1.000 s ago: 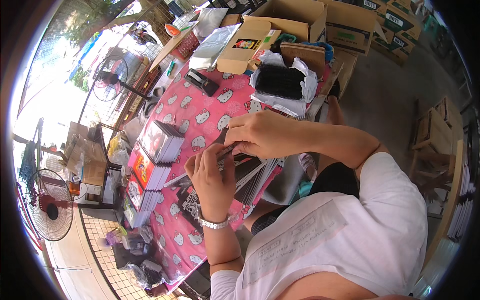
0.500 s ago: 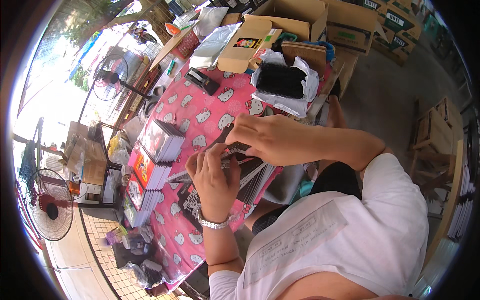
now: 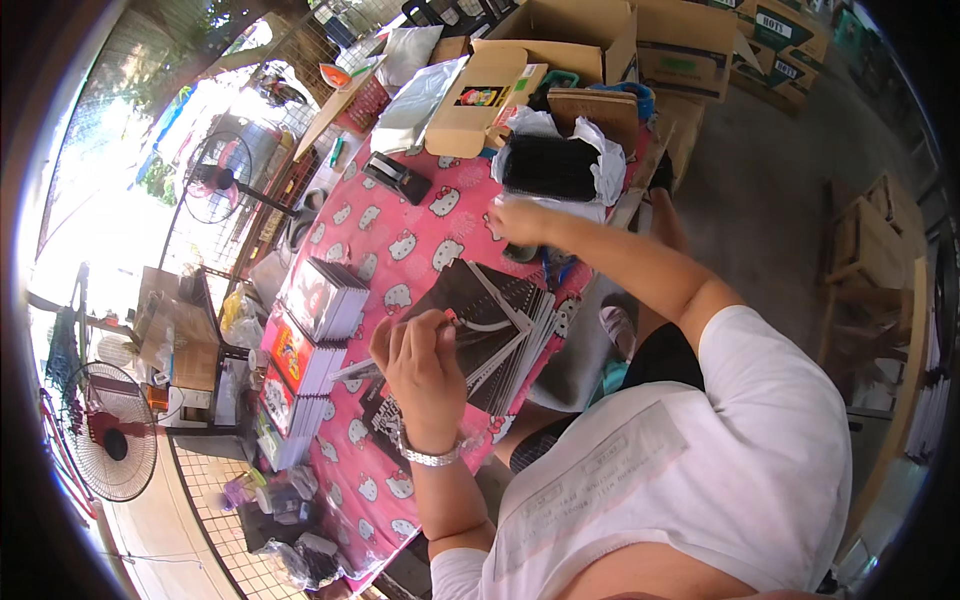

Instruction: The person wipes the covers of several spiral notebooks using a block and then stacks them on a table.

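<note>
My left hand [image 3: 425, 370], wearing a silver watch, is closed with its fingers curled over a notebook [image 3: 355, 370] whose pale edge juts out to the left. Beside the fingertips a curved grey strip with a red end lies over a stack of black-covered notebooks [image 3: 505, 375], punched with holes along the edge. My right hand [image 3: 525, 222] hovers farther off, fingers bent together, near a black bundle [image 3: 548, 168] in crumpled white paper. Whatever those fingers hold is too small to make out.
Notebooks with coloured covers stand in stacks [image 3: 300, 350] at the left of the pink patterned tablecloth [image 3: 350, 430]. A black tape dispenser [image 3: 397, 178] sits toward the back. Beyond are open cardboard boxes [image 3: 680, 60] and plastic sleeves [image 3: 420, 105]. Fans [image 3: 105, 430] stand left.
My right hand has left the spot beside my left hand and moved away toward the black bundle. The black notebooks are now uncovered to view. My left hand stays nearly in place.
</note>
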Available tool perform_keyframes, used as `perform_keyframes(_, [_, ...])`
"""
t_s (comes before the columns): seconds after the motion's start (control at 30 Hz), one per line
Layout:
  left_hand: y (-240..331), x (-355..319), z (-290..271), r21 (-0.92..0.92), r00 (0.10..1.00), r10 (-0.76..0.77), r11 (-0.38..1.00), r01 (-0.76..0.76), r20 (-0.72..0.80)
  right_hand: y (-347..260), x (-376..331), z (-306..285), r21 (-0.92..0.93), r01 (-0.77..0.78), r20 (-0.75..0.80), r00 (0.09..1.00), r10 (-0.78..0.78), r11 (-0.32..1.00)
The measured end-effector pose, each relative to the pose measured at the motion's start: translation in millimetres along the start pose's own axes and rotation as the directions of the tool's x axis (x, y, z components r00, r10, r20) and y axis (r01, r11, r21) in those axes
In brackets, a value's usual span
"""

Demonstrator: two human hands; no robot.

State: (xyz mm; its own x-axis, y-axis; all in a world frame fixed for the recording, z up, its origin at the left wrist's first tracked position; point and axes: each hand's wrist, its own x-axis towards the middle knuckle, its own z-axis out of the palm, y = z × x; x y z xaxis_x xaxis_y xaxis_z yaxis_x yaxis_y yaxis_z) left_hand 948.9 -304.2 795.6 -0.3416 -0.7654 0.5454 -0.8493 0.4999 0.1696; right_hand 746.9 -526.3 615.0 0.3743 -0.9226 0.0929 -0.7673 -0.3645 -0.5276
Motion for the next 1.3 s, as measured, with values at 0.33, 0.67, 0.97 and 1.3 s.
perform_keyframes(0.33, [-14.5, -35.3, 13.5, 0.122, 0.918, -0.271, 0.941, 0.316, -0.288, -9.6, -15.2, 28.4, -0.191, -0.018, 0.036, 0.999, 0.026, 0.981])
perform_keyframes(0.67, [-5.6, -15.0, 13.9, 0.207, 0.947, -0.201, 0.944, 0.256, -0.251, -127.1, -42.5, -145.7, 0.75, 0.11, 0.522, 0.508, -0.686, 0.652])
perform_keyframes(0.97, [-7.2, -14.2, 1.3, 0.145, 0.967, -0.215, 0.961, 0.234, -0.135, -133.4, -43.5, -140.0, 0.855, 0.02, 0.452, 0.463, -0.762, 0.519])
perform_keyframes(1.3, [-10.2, -10.8, -1.9, 0.119, 0.975, -0.202, 0.97, 0.212, -0.089, -151.8, -45.6, -153.4, 0.476, 0.37, 0.512, 0.622, -0.593, 0.798])
